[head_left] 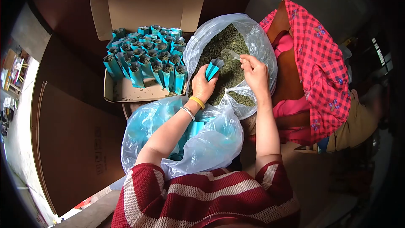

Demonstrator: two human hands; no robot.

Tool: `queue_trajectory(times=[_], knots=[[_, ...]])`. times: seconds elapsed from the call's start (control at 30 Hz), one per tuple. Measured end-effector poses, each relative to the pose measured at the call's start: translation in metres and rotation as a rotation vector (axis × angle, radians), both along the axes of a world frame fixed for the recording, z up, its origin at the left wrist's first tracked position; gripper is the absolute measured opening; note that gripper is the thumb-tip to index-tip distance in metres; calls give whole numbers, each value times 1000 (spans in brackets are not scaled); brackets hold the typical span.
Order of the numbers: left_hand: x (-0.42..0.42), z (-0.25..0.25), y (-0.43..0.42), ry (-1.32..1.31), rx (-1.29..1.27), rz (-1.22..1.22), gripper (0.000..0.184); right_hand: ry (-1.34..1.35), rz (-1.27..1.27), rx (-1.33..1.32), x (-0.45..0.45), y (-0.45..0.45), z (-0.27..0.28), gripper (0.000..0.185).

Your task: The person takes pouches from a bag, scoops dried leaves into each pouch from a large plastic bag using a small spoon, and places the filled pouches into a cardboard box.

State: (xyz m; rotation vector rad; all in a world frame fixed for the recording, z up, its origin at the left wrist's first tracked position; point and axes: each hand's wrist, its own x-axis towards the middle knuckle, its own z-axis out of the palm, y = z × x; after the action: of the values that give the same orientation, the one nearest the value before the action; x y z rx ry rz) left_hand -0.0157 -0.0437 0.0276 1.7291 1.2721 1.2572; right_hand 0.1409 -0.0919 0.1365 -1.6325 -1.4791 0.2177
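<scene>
My left hand (202, 85) is closed round a small teal packet (214, 68), its open top tilted up and towards the right. In my right hand (256, 75), fingers pinch the end of a clear plastic scoop (230, 53). That scoop is over dried green leaves (227, 38), which look like tea, inside a large clear plastic bag (195, 38). Whether the scoop carries any leaves I cannot tell. Left of the bag, a cardboard box (135, 97) holds several upright teal packets (145, 55) with leaf showing at their open tops.
Nearest my body lies another clear plastic bag (211, 143) with teal packets inside. A red checked cloth (320, 67) drapes over a wooden chair (291, 74) on the right. A large brown cardboard panel (76, 143) stands at the left.
</scene>
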Motion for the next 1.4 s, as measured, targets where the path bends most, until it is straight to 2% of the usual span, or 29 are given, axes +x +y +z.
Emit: queue_trajectory(times=[0.07,0.17,0.2,0.3,0.33,0.4,0.43,0.53,0.57,0.67,0.7,0.8,0.83,0.93,0.97,1.1,1.2,1.23,1.33,1.37,1.4], knots=[[1,-1,1,1,24,14,43,-41,25,73,-9,-7,10,20],[1,1,2,6,75,34,44,-421,35,282,-17,-12,15,19],[1,1,1,5,69,31,45,-420,36,280,-15,-11,13,19],[1,3,1,3,62,23,46,-489,-112,-40,-6,0,-10,18],[1,2,1,-10,71,27,46,-488,-114,-37,-7,3,-24,18],[1,1,1,-37,87,36,47,-754,97,-345,-13,8,-53,17],[1,1,2,-35,88,37,47,-753,98,-344,-11,10,-62,17],[-1,3,2,-61,117,32,46,-484,37,-337,-19,10,-62,18],[-2,2,0,-58,111,31,46,-481,38,-343,-16,9,-60,18],[-1,7,1,-96,46,6,46,-162,-87,-188,-5,4,-19,16],[1,8,1,-100,47,2,46,-166,-91,-188,-4,1,-10,16],[1,6,0,-71,28,-17,47,-103,-39,148,-5,-5,8,16],[1,6,-1,-72,26,-14,47,-104,-36,147,-8,-8,12,16],[3,5,0,-77,55,-1,45,-451,104,315,-19,-17,20,16],[2,5,1,-76,56,-1,45,-449,103,315,-17,-17,19,16],[-1,4,2,-81,57,13,45,-534,-58,262,-10,-10,1,15],[-2,3,5,-107,52,19,51,-807,26,-350,-15,2,-34,17],[-2,2,6,-107,54,20,51,-807,26,-348,-17,4,-42,17],[-5,-1,7,-89,117,33,51,-512,84,-424,-27,3,-56,19],[-7,-2,7,-85,112,36,51,-510,88,-427,-25,4,-57,19],[-9,-4,7,-82,98,31,51,-369,73,-362,-19,5,-54,19]])
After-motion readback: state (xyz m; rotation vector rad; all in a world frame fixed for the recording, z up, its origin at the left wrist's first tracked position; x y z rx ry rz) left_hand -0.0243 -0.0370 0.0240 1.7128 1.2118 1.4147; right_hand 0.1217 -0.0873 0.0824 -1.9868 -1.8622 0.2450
